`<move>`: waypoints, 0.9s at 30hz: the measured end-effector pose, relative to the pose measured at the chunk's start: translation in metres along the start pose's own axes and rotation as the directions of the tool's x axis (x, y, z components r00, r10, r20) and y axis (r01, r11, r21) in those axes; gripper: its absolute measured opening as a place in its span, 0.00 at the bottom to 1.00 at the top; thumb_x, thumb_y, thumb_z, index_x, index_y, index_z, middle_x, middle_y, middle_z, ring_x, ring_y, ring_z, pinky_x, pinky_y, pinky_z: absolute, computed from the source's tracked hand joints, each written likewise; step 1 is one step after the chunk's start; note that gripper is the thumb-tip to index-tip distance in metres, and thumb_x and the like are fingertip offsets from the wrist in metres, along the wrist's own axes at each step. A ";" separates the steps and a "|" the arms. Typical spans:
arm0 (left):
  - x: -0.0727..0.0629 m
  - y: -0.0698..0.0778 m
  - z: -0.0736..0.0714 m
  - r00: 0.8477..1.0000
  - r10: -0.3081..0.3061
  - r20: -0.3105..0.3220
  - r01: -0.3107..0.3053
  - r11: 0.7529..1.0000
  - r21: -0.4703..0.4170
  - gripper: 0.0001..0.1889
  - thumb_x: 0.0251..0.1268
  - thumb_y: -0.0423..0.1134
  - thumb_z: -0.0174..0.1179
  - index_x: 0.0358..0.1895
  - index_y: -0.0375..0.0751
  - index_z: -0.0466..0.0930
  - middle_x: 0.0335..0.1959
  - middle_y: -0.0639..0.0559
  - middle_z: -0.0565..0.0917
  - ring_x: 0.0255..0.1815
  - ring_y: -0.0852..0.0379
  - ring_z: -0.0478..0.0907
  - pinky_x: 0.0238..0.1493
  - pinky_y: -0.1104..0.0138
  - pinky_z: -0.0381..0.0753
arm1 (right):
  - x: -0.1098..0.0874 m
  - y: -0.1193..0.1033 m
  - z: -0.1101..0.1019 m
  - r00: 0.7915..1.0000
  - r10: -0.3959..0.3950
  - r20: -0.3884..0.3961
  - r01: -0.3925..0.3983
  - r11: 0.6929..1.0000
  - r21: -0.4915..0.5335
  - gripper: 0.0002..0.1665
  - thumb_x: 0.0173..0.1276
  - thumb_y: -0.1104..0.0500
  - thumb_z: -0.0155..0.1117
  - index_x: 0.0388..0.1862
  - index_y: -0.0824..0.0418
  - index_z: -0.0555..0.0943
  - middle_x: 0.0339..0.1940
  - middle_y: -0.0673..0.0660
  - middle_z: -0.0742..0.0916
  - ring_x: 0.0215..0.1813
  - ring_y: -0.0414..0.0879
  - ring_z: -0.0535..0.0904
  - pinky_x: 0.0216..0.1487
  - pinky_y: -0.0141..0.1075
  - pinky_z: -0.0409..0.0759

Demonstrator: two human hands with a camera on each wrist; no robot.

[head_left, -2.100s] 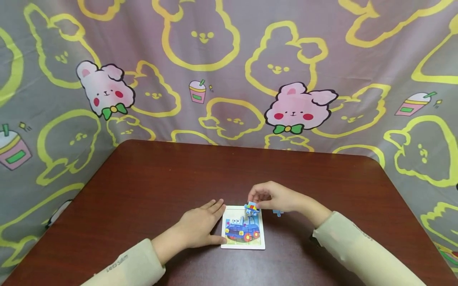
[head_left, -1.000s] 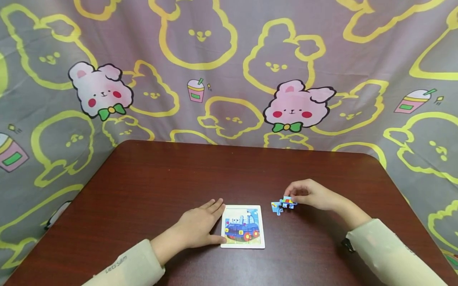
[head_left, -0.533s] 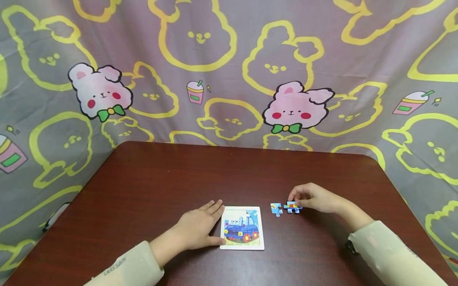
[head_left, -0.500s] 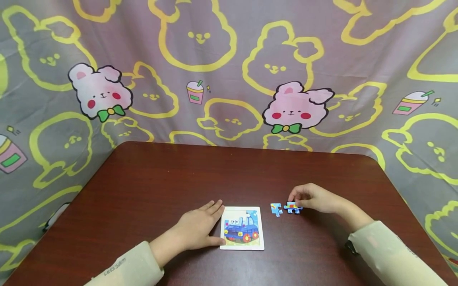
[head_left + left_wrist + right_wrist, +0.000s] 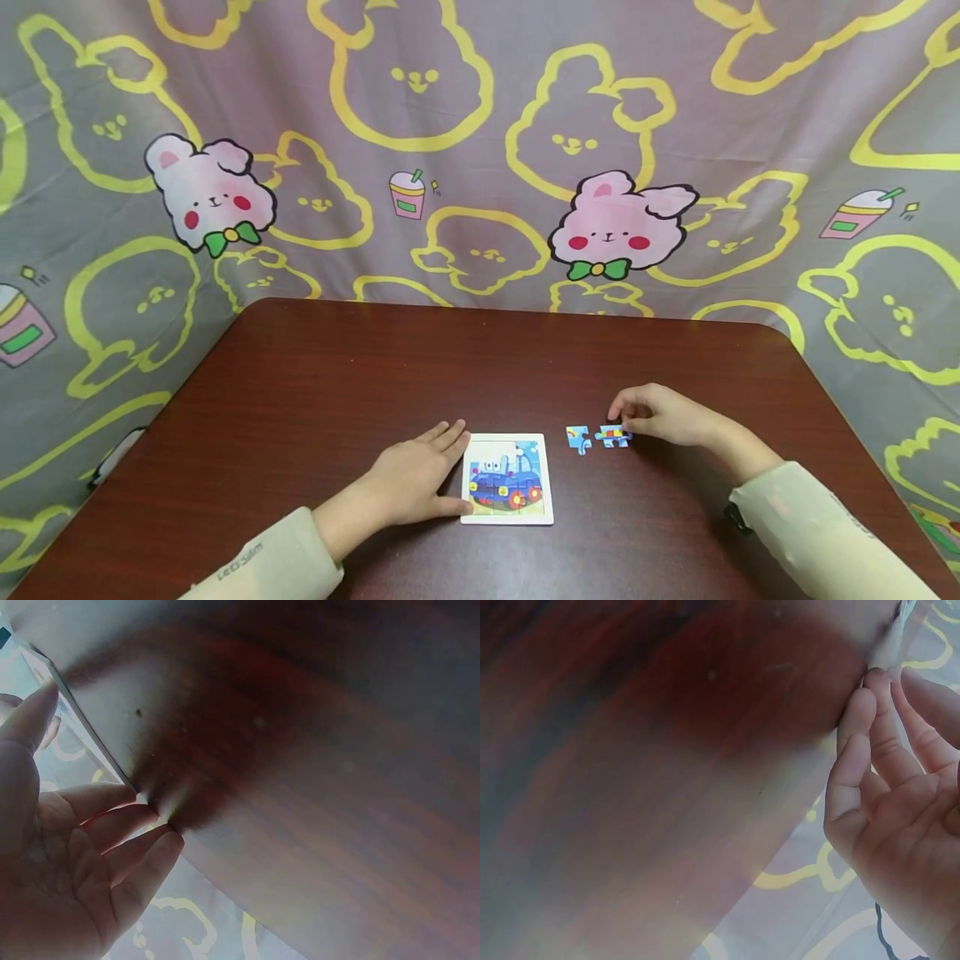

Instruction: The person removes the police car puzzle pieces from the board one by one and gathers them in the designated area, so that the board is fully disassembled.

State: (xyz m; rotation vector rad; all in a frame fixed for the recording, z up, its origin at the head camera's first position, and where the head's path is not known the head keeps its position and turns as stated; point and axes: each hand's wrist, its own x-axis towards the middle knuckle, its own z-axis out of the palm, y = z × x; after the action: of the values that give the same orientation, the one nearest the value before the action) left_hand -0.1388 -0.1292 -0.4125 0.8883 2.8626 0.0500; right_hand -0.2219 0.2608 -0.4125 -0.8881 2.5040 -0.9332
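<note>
A white-framed jigsaw puzzle (image 5: 547,500) of a blue cartoon car lies on the table, with a bare white patch at its upper left. My left hand (image 5: 408,475) rests flat along the frame's left side, fingers straight and thumb at its lower corner. In the left wrist view, the fingertips lie at the tray's edge. To the right of the frame, my right hand (image 5: 663,412) pinches a blue puzzle piece (image 5: 611,435) with red and yellow on it, low at the tabletop. Another blue piece (image 5: 577,437) lies just left of it. The right wrist view shows curled fingers; the piece is hidden there.
The dark red-brown table (image 5: 420,358) has rounded far corners. Behind it and at both sides hangs a grey-pink curtain (image 5: 480,175) with yellow rabbit outlines. A dark band (image 5: 738,517) shows at the right sleeve's cuff.
My right hand has carried the red-and-yellow piece from over the frame rightward, past the other loose piece, down to the table, and turned it slightly. The left hand has stayed in place.
</note>
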 end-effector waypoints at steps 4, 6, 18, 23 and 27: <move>0.000 0.000 0.000 1.000 0.003 -0.005 -0.003 1.000 -0.003 0.49 0.57 0.70 0.61 0.74 0.38 0.66 0.76 0.44 0.65 0.76 0.46 0.65 0.65 0.54 0.76 | -0.002 0.001 -0.002 1.000 0.011 -0.015 -0.012 1.000 -0.020 0.06 0.68 0.68 0.63 0.42 0.62 0.82 0.31 0.49 0.84 0.31 0.34 0.74 0.35 0.29 0.74; 0.000 0.000 0.000 1.000 0.001 -0.003 -0.001 1.000 -0.007 0.49 0.57 0.70 0.61 0.74 0.38 0.65 0.77 0.44 0.65 0.76 0.46 0.65 0.65 0.53 0.76 | -0.003 0.001 -0.003 1.000 0.014 -0.019 -0.014 1.000 -0.025 0.05 0.68 0.67 0.63 0.42 0.62 0.82 0.31 0.50 0.85 0.31 0.34 0.73 0.35 0.29 0.74; -0.001 -0.001 0.001 1.000 0.005 -0.008 -0.005 1.000 -0.004 0.49 0.56 0.70 0.61 0.73 0.38 0.66 0.76 0.44 0.66 0.76 0.46 0.65 0.65 0.53 0.76 | 0.020 -0.042 0.010 0.999 -0.031 0.027 0.031 1.000 -0.003 0.08 0.68 0.67 0.65 0.45 0.61 0.82 0.33 0.49 0.84 0.35 0.36 0.76 0.36 0.30 0.77; -0.001 -0.001 0.001 1.000 0.002 -0.006 -0.002 1.000 -0.010 0.49 0.56 0.70 0.62 0.73 0.38 0.66 0.76 0.44 0.65 0.76 0.46 0.65 0.65 0.52 0.76 | 0.039 -0.063 0.025 0.994 -0.078 0.075 0.080 0.997 -0.021 0.09 0.67 0.67 0.65 0.45 0.59 0.82 0.30 0.47 0.84 0.30 0.35 0.75 0.33 0.30 0.78; -0.001 -0.001 0.001 1.000 0.001 -0.007 -0.001 1.000 -0.010 0.49 0.56 0.70 0.62 0.73 0.38 0.66 0.76 0.44 0.65 0.76 0.46 0.65 0.65 0.52 0.76 | 0.052 -0.077 0.036 0.986 -0.126 0.111 0.132 0.990 -0.054 0.09 0.67 0.67 0.66 0.44 0.58 0.83 0.32 0.46 0.83 0.30 0.35 0.75 0.31 0.29 0.77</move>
State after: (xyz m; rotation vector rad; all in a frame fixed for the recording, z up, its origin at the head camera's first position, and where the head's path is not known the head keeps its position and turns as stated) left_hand -0.1382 -0.1303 -0.4134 0.8891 2.8660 0.0685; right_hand -0.2094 0.1644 -0.3913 -1.1013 2.4186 -0.8277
